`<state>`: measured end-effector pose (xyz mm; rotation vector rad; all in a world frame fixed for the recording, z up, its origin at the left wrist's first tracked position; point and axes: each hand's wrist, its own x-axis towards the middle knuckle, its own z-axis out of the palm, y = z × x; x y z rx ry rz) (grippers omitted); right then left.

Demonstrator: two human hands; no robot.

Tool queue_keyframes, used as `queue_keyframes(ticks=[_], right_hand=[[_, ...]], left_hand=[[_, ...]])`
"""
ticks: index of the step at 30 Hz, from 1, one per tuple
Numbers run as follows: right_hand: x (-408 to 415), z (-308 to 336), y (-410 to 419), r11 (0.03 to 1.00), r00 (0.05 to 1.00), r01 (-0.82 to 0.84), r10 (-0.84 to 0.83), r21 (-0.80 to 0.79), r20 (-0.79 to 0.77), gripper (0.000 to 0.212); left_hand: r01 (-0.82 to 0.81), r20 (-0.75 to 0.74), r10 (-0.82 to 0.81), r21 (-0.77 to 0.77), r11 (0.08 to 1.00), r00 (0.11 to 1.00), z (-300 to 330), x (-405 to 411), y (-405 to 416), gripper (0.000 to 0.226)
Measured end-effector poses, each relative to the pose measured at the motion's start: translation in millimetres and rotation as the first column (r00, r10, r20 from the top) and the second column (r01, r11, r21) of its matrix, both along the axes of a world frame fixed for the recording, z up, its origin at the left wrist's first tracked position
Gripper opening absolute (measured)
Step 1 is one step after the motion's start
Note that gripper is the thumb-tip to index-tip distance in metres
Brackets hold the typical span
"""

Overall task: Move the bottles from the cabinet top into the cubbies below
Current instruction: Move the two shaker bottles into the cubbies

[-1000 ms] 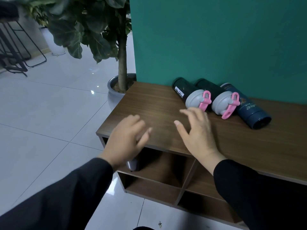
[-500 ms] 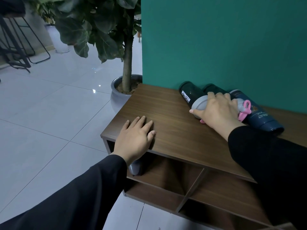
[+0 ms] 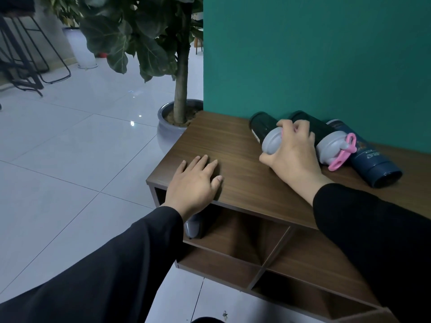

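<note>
Three bottles lie side by side on the brown cabinet top (image 3: 240, 173) against the green wall. My right hand (image 3: 292, 148) is wrapped around the grey lid of the leftmost dark green bottle (image 3: 262, 127). Beside it lie a second dark green bottle (image 3: 326, 141) with a grey lid and pink loop, and a navy bottle (image 3: 373, 164). My left hand (image 3: 194, 183) rests flat, fingers spread, on the cabinet's front left corner. Below it a grey-capped bottle (image 3: 192, 227) shows in the upper left cubby (image 3: 242, 231), partly hidden by my wrist.
A potted tree (image 3: 179, 96) in a grey pot stands on the floor just left of the cabinet. Black stools (image 3: 25, 57) stand far left on the white tiles. The green wall (image 3: 314, 61) backs the cabinet. Other open cubbies (image 3: 310, 257) sit below the top.
My right hand went from reaching over the bottles to closing on the leftmost bottle's grey lid. My left hand settled flat onto the cabinet top and has stayed there.
</note>
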<state>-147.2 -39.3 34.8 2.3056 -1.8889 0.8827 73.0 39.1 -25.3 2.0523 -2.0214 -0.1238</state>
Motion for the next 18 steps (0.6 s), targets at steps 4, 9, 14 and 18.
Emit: queue_keyframes(ticks=[4, 9, 14, 18], right_hand=[[-1, 29, 51, 0.992, 0.982, -0.127, 0.128, -0.014, 0.136, 0.084], [-10, 64, 156, 0.949, 0.934, -0.314, 0.304, 0.026, 0.185, 0.091], [-14, 43, 231, 0.897, 0.886, -0.432, 0.403, 0.091, 0.23, 0.094], [-8, -18, 250, 0.893, 0.819, -0.424, 0.309, 0.148, 0.484, 0.1]], left_hand=[[0.061, -0.364, -0.116, -0.16, 0.985, 0.924, 16, -6, 24, 0.081], [0.163, -0.178, -0.344, -0.628, 0.761, 0.922, 23, -45, 99, 0.093], [0.033, -0.499, -0.305, -0.482, 0.876, 0.811, -1, -75, 164, 0.071], [0.024, -0.71, -0.2, -0.25, 0.968, 0.676, -16, -80, 178, 0.051]])
